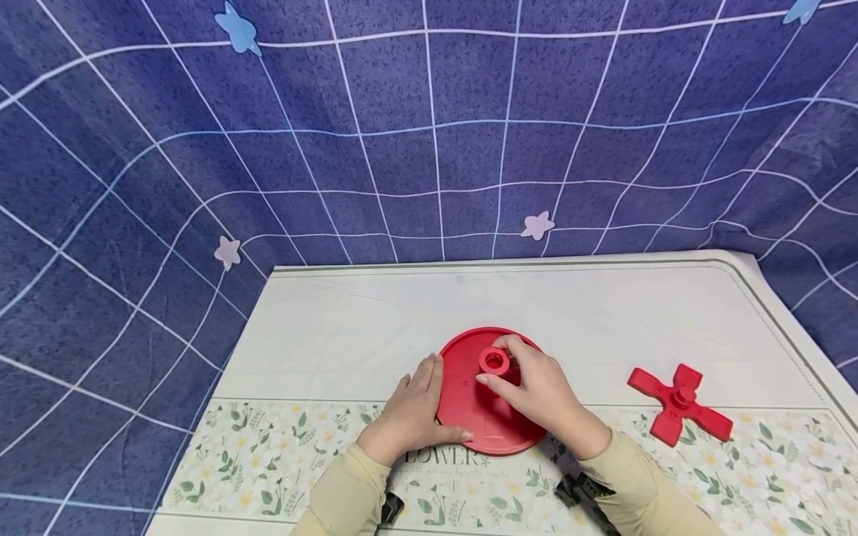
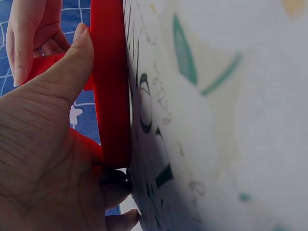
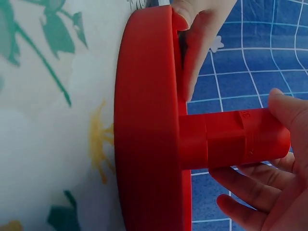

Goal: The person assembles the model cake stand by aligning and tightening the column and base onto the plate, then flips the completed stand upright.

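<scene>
A round red disc (image 1: pixel 462 402) with a raised rim lies on the tablecloth. My left hand (image 1: pixel 415 406) rests at its left edge with straight, spread fingers, the thumb over the near rim. In the left wrist view, that thumb (image 2: pixel 72 62) lies against the rim and other fingertips reach down beside the disc. A short red tube (image 3: pixel 231 137) stands upright on the disc, its open round end facing up in the head view. My right hand (image 1: pixel 539 387) grips the tube near its top between thumb and fingers.
A red cross-shaped piece (image 1: pixel 680 402) with a round knob at its middle lies to the right of the disc. The table has a white cloth (image 1: pixel 335 327) with a flower-print band. A blue gridded curtain (image 1: pixel 402 156) with stars hangs behind and at both sides.
</scene>
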`<move>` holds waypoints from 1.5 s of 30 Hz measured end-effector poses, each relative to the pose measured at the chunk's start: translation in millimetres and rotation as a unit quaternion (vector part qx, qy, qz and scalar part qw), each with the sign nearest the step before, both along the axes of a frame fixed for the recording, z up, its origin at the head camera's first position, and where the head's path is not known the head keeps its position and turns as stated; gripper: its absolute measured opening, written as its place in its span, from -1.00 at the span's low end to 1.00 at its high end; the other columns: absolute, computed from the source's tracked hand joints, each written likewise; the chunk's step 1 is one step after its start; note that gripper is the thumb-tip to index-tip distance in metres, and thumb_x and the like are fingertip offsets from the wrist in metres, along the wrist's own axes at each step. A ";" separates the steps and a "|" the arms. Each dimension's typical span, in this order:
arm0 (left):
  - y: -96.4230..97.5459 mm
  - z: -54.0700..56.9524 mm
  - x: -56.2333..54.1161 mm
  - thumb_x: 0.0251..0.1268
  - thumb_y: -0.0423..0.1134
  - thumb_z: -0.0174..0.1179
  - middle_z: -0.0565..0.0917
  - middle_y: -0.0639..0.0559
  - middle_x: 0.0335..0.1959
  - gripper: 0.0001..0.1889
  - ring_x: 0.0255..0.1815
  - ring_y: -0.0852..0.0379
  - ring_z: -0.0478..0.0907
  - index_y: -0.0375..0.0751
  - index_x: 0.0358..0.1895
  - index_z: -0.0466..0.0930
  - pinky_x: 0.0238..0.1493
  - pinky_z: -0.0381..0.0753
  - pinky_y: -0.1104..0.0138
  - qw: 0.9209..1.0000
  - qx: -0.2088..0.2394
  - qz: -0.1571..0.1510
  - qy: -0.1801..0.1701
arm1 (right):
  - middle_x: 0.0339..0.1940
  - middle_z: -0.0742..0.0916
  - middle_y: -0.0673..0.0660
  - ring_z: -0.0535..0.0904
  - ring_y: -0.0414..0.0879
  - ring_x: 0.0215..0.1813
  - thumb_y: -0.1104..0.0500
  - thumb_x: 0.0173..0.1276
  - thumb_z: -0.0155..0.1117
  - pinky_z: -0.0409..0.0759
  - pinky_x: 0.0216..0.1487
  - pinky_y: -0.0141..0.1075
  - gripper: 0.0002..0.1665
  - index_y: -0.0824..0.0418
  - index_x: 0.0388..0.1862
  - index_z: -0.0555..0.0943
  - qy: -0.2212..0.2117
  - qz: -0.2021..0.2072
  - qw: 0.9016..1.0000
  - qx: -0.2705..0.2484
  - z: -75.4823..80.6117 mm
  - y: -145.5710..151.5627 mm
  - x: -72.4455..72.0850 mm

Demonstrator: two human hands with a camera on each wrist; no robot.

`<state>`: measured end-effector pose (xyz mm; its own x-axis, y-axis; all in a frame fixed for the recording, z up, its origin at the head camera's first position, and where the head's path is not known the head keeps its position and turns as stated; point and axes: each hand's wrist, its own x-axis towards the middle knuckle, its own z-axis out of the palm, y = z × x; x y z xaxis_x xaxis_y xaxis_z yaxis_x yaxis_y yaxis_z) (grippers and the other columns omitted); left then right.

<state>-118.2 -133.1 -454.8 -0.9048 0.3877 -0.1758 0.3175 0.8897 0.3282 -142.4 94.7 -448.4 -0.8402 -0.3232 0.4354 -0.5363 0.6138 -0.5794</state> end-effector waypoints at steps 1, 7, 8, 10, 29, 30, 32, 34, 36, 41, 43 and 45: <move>-0.1 0.1 0.1 -0.06 0.43 0.31 -0.02 -0.26 0.55 0.31 0.56 -0.13 -0.11 -0.40 0.54 -0.16 0.44 0.07 -0.10 1.000 0.000 0.001 -0.001 | -0.30 0.64 -0.11 0.54 -0.25 -0.32 -0.10 0.11 0.52 0.57 -0.31 -0.30 -0.42 0.09 0.02 0.50 -0.003 0.002 1.000 -0.001 0.6 0.5 -0.3; -0.8 -0.7 0.0 -0.06 0.43 0.31 -0.04 -0.25 0.56 0.32 0.57 -0.13 -0.12 -0.39 0.54 -0.17 0.45 0.05 -0.09 1.000 0.008 0.004 -0.007 | 0.02 0.68 0.02 0.65 -0.11 -0.01 -0.02 0.24 0.41 0.63 0.00 -0.14 -0.41 0.11 0.20 0.48 -0.032 0.045 0.998 -0.024 5.5 8.3 -5.0; -0.9 -0.8 -0.1 -0.06 0.43 0.31 -0.04 -0.25 0.56 0.32 0.57 -0.13 -0.12 -0.39 0.54 -0.18 0.45 0.04 -0.08 1.000 0.009 0.005 -0.008 | 0.09 0.67 0.04 0.63 -0.08 0.06 0.02 0.27 0.38 0.62 0.05 -0.12 -0.41 0.12 0.25 0.47 -0.039 0.061 0.997 -0.031 6.2 9.9 -6.0; -1.3 -0.7 0.0 -0.07 0.43 0.31 -0.04 -0.25 0.56 0.32 0.57 -0.13 -0.12 -0.38 0.54 -0.18 0.45 0.03 -0.08 1.000 0.012 0.006 -0.010 | 0.20 0.62 0.08 0.59 -0.05 0.16 0.11 0.33 0.33 0.58 0.13 -0.10 -0.40 0.16 0.33 0.45 -0.060 0.099 0.992 -0.048 7.4 12.8 -8.1; -0.5 0.0 -0.1 -0.07 0.43 0.31 -0.05 -0.24 0.56 0.32 0.57 -0.13 -0.14 -0.38 0.54 -0.18 0.46 0.02 -0.08 1.000 0.010 0.007 -0.013 | -0.03 0.70 -0.05 0.64 -0.18 0.01 0.12 0.27 0.42 0.64 0.01 -0.24 -0.46 0.18 0.21 0.55 -0.079 0.089 0.990 -0.077 4.4 10.4 -2.3; -0.4 0.1 -0.1 -0.07 0.43 0.31 -0.05 -0.24 0.57 0.32 0.57 -0.13 -0.14 -0.38 0.54 -0.18 0.46 0.02 -0.08 1.000 0.009 0.007 -0.013 | -0.04 0.70 -0.05 0.64 -0.17 0.01 0.13 0.26 0.43 0.64 0.01 -0.23 -0.46 0.19 0.21 0.55 -0.077 0.087 0.990 -0.077 4.6 9.7 -1.8; -0.8 -0.5 0.0 -0.07 0.44 0.30 -0.05 -0.24 0.56 0.32 0.57 -0.13 -0.13 -0.38 0.54 -0.18 0.46 0.02 -0.08 1.000 0.008 0.006 -0.011 | -0.06 0.70 -0.04 0.65 -0.17 -0.01 0.16 0.25 0.44 0.65 -0.01 -0.22 -0.46 0.21 0.20 0.56 -0.074 0.082 0.991 -0.079 4.4 8.4 -0.6; -0.8 -0.9 -0.1 -0.07 0.44 0.31 -0.05 -0.24 0.56 0.32 0.57 -0.13 -0.13 -0.38 0.54 -0.17 0.46 0.02 -0.08 1.000 0.007 0.006 -0.009 | -0.09 0.70 -0.06 0.64 -0.18 -0.04 0.17 0.23 0.45 0.65 -0.02 -0.22 -0.47 0.19 0.18 0.56 -0.071 0.072 0.992 -0.079 3.3 7.3 0.2; -0.5 -0.8 -0.1 -0.07 0.44 0.31 -0.04 -0.24 0.56 0.32 0.57 -0.13 -0.13 -0.38 0.54 -0.17 0.46 0.02 -0.08 1.000 0.007 0.006 -0.006 | -0.11 0.70 -0.07 0.64 -0.19 -0.06 0.19 0.21 0.47 0.66 -0.04 -0.22 -0.46 0.16 0.18 0.56 -0.066 0.063 0.993 -0.080 2.3 6.3 1.1; 0.3 -1.3 0.6 -0.08 0.43 0.31 -0.04 -0.26 0.56 0.33 0.57 -0.14 -0.12 -0.40 0.54 -0.17 0.45 0.03 -0.10 1.000 0.004 0.005 -0.004 | -0.16 0.71 -0.08 0.62 -0.24 -0.16 0.18 0.18 0.49 0.66 -0.15 -0.25 -0.43 0.11 0.18 0.56 -0.045 0.040 0.995 -0.075 0.8 3.3 4.3; 0.5 -1.3 0.9 -0.08 0.44 0.31 -0.05 -0.25 0.56 0.33 0.57 -0.13 -0.13 -0.39 0.54 -0.18 0.45 0.03 -0.09 1.000 0.000 0.006 -0.006 | -0.19 0.71 -0.07 0.60 -0.26 -0.24 0.16 0.18 0.49 0.64 -0.21 -0.27 -0.43 0.11 0.18 0.56 -0.032 0.032 0.997 -0.069 0.8 1.9 5.4; 0.1 -1.4 0.9 -0.08 0.45 0.30 -0.05 -0.24 0.56 0.33 0.57 -0.12 -0.14 -0.39 0.54 -0.19 0.45 0.03 -0.09 1.000 -0.002 0.008 -0.007 | -0.21 0.71 -0.07 0.59 -0.27 -0.27 0.14 0.18 0.49 0.63 -0.23 -0.28 -0.43 0.12 0.18 0.56 -0.023 0.026 0.997 -0.063 0.4 0.6 5.7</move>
<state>-117.3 -133.0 -456.2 -0.9080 0.3727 -0.1911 0.2986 0.8960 0.3286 -136.7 95.2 -448.0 -0.8435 -0.3119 0.4373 -0.5370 0.5061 -0.6749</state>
